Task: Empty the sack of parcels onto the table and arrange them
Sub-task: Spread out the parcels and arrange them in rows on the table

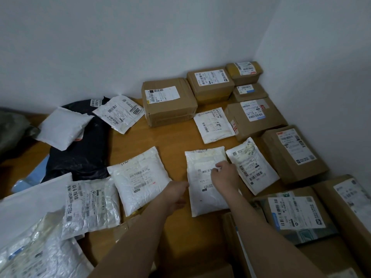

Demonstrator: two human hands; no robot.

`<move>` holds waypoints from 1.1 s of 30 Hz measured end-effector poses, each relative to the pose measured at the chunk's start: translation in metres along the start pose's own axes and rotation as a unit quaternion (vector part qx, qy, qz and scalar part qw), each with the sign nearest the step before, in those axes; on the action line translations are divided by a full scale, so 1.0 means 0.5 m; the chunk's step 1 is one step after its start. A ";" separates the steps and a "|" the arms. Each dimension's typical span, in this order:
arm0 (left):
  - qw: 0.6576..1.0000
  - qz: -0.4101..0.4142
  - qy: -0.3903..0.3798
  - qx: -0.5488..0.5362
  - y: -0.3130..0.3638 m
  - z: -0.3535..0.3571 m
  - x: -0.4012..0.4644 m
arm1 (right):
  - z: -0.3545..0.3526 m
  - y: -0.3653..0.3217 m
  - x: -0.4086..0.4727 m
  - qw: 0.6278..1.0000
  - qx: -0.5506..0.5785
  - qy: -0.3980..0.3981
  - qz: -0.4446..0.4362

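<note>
Both hands on one white mailer [204,183] mid-worktop [176,137]: right hand [225,174] pinching its label, left hand [176,194] gripping its edge. Other labels read "2005" [136,111] and "68-G-7610" [74,192].

White mailers and brown boxes showing against an orange-brown wooden worktop [176,137]

Beside the glossy black bag [84,149], white pouches [140,177] are carrying black barcodes; the brown cartons [168,101] beyond it are wearing white printed labels.
</note>
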State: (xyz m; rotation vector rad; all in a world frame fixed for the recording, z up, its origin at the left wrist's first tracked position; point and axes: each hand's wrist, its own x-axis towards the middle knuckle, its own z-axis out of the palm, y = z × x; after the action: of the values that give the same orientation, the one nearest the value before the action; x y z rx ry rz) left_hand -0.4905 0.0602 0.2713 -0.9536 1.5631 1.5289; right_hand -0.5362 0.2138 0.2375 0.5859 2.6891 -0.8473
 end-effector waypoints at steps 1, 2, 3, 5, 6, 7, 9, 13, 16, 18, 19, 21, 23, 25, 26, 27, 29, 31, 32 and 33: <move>1.000 0.000 -0.025 -0.005 -0.001 0.007 -0.003 | 0.005 -0.003 -0.004 1.000 0.002 -0.008 -0.008; 0.999 -0.002 -0.051 -0.011 -0.001 0.014 -0.006 | 0.009 -0.005 -0.009 1.000 -0.002 -0.005 -0.017; 0.997 -0.006 -0.072 -0.018 -0.002 0.020 -0.007 | 0.012 -0.005 -0.012 1.000 -0.004 0.003 -0.025; 0.995 -0.008 -0.093 -0.020 -0.002 0.027 -0.007 | 0.017 -0.004 -0.018 0.999 0.002 0.015 -0.041; 0.996 -0.005 -0.091 -0.008 -0.002 0.029 -0.008 | 0.019 -0.003 -0.019 0.998 0.013 0.013 -0.053; 0.997 0.001 -0.082 0.011 -0.002 0.028 -0.008 | 0.022 -0.001 -0.017 0.997 0.031 0.006 -0.064; 0.998 0.014 -0.062 0.032 -0.001 0.021 -0.004 | 0.028 0.004 -0.012 0.995 0.059 -0.032 -0.078; 0.999 0.024 -0.017 0.033 0.005 -0.012 -0.005 | 0.041 0.014 -0.007 0.986 0.001 -0.126 -0.111; 0.999 0.026 0.006 0.034 0.005 -0.038 -0.005 | 0.041 0.013 0.001 0.981 0.031 -0.147 -0.122; 0.999 0.029 0.017 0.027 0.004 -0.053 -0.005 | 0.034 0.005 0.005 0.979 0.050 -0.150 -0.129; 0.999 0.029 0.022 0.022 0.002 -0.058 -0.004 | 0.033 0.003 0.006 0.981 0.036 -0.137 -0.131; 0.999 0.028 0.025 0.012 -0.003 -0.065 -0.008 | 0.037 0.002 -0.005 0.988 -0.065 -0.090 -0.111; 0.999 0.028 0.023 0.006 -0.004 -0.066 -0.010 | 0.043 0.004 -0.020 0.983 -0.146 -0.094 -0.066; 0.999 0.028 0.017 -0.004 -0.003 -0.067 -0.014 | 0.053 0.011 -0.025 0.978 -0.158 -0.127 -0.047; 0.999 0.029 0.015 -0.007 -0.002 -0.068 -0.017 | 0.054 0.015 -0.024 0.978 -0.156 -0.131 -0.049; 0.999 0.030 0.012 -0.008 -0.001 -0.070 -0.021 | 0.052 0.019 -0.023 0.979 -0.155 -0.125 -0.053; 0.999 0.030 0.015 -0.013 -0.002 -0.080 -0.028 | 0.050 0.022 -0.018 0.979 -0.147 -0.126 -0.060; 0.998 0.034 0.036 -0.033 0.001 -0.091 -0.031 | 0.050 0.018 -0.016 0.978 -0.145 -0.138 -0.051; 0.995 0.044 0.062 -0.059 0.002 -0.099 -0.030 | 0.049 0.010 -0.020 0.978 -0.149 -0.139 -0.040; 0.989 0.061 0.099 -0.093 0.003 -0.109 -0.029 | 0.048 -0.001 -0.022 0.980 -0.152 -0.127 -0.032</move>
State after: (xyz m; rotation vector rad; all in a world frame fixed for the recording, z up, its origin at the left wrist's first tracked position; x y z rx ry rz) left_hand -0.4858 0.0057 0.2859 -1.1644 1.6637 1.7327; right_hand -0.5235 0.1958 0.2228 0.3010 2.5408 -0.4719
